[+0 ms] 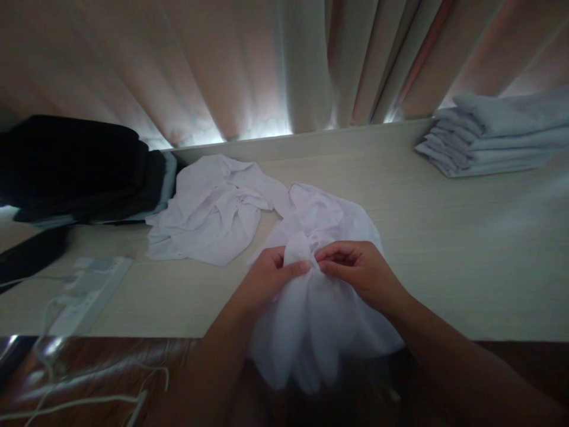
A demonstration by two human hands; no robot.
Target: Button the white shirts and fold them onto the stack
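Note:
A thin white garment (326, 314) lies bunched at the table's front edge, its lower folds hanging over the edge. My left hand (273, 274) grips a gathered fold of it, thumb on top and the other fingers mostly hidden in the cloth. Close beside it, my right hand (360, 270) pinches the same garment between thumb and fingertips. To the left, a second crumpled white garment (213, 216) lies on the table, one part reaching over to the cloth in my hands.
Folded white clothes (502, 139) are stacked at the back right of the pale table (457, 249). Dark folded clothes (84, 166) make a pile at the left. A power strip (91, 296) with plugs and cables sits at the front left. Curtains (249, 65) hang behind.

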